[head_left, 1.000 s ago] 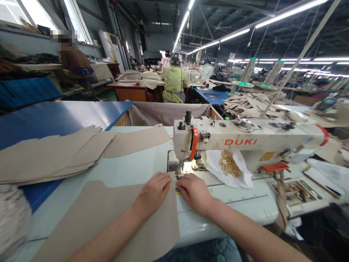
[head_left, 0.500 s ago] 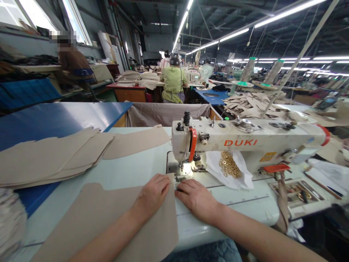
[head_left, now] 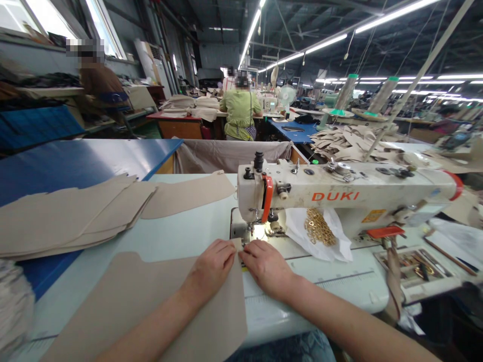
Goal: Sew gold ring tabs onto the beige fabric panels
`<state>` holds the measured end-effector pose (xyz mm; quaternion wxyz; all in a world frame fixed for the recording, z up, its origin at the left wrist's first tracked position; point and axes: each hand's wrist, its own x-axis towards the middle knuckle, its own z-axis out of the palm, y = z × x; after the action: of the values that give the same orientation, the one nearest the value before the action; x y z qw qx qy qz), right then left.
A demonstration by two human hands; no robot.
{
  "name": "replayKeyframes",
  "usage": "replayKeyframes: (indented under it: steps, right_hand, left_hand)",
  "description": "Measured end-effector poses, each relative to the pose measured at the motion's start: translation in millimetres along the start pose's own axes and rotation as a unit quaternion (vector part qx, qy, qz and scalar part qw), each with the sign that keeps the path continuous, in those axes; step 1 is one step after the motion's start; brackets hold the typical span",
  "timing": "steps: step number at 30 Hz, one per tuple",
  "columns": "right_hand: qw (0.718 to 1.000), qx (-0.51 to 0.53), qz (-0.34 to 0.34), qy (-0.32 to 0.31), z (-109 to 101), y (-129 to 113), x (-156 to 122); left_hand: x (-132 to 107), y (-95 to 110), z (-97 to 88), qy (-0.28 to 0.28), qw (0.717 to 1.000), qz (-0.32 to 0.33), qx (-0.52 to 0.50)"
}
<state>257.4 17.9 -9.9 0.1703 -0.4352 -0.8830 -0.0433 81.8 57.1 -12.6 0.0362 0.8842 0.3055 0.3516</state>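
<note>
A beige fabric panel (head_left: 147, 301) lies flat on the pale machine bed, its narrow top corner just in front of the presser foot. My left hand (head_left: 214, 266) rests on that corner, thumb and fingers closed on its edge. Right beside it, my right hand (head_left: 266, 266) has its fingers drawn together at the panel's right edge; whatever they hold is hidden. Beyond both hands stands the white sewing machine (head_left: 339, 188), its lamp lighting the needle area. A small yellow mark shows under the right fingertips.
Stacked beige panels (head_left: 75, 216) lie at left, with a single panel (head_left: 188, 193) behind. Gold metal rings (head_left: 320, 227) sit on white paper (head_left: 341, 244) under the machine arm. A parts tray (head_left: 418, 271) is at right. One person in green (head_left: 239, 113) sits ahead.
My right hand has shifted slightly left and away from me, up to the panel's edge, and its fingers have drawn together. My left hand and the panel stay nearly still.
</note>
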Motion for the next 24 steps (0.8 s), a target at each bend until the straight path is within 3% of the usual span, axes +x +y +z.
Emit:
replayKeyframes:
  steps: [7, 16, 24]
  right_hand:
    - [1.0, -0.004, -0.011, -0.021, -8.6, 5.2, -1.3]
    - [0.989, -0.009, -0.137, -0.061, -31.8, 3.8, -24.0]
    - [0.997, 0.057, -0.046, 0.027, -10.1, -11.9, -8.2]
  left_hand:
    - [1.0, -1.3, -0.2, -0.021, 1.0, 0.005, 0.014]
    - [0.1, 0.5, -0.2, -0.013, 1.0, -0.004, 0.017]
    - [0.2, 0.2, -1.7, -0.02, 1.0, -0.002, 0.021]
